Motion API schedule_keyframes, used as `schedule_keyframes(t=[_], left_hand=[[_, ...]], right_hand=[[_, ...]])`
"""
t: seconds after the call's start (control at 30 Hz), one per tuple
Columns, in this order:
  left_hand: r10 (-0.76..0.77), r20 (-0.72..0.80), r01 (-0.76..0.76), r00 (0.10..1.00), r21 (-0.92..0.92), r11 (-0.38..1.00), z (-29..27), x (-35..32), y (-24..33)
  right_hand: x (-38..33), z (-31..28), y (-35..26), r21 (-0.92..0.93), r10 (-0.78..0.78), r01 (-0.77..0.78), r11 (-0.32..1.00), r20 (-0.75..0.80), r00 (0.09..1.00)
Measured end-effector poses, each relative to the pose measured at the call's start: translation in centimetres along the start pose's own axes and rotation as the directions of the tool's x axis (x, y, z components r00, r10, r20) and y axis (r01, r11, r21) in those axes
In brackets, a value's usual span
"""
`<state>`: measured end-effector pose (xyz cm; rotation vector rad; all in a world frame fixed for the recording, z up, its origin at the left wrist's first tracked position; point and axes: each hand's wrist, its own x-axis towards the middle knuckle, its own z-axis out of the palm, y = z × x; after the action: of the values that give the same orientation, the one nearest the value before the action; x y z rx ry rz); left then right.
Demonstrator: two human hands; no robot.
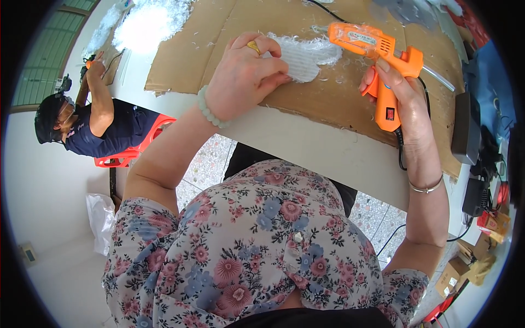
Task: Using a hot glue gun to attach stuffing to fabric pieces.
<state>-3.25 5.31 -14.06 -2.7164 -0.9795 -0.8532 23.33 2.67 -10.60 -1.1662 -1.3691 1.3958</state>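
My right hand (402, 90) grips the handle of an orange hot glue gun (377, 46), a finger at its trigger. A clear glue stick (439, 77) sticks out of its back, and its nozzle points left. Under my left hand (243, 74) lies a flat white ribbed piece (301, 60) with a fluffy, frayed edge. The fingers of that hand are curled, pinching the piece's left side; their tips are partly hidden. The nozzle is just above the piece's far right edge, apart from my left hand.
Brown cardboard (186, 60) covers much of the white table (328, 136), with loose white fibres on it. Bright white fluffy material (150, 24) sits at the far left. The gun's black cord (401, 147) hangs near a dark box (466, 128). Another person (104, 120) works at the left.
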Motion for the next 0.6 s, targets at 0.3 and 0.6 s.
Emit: schedule_keyframes(t=[0.3,0.6], left_hand=[[-0.304,0.068,0.311,0.95,-0.264,0.913,0.3,0.0,-0.8],[-0.157,-0.019,0.155,0.987,-0.077,0.985,0.2,-0.1,-0.4]], right_hand=[[0.2,0.8,-0.9,0.008,-0.025,0.025,1.0,0.008,1.0],[0.9,0.2,-0.2,0.035,-0.01,0.009,0.999,0.03,0.999]])
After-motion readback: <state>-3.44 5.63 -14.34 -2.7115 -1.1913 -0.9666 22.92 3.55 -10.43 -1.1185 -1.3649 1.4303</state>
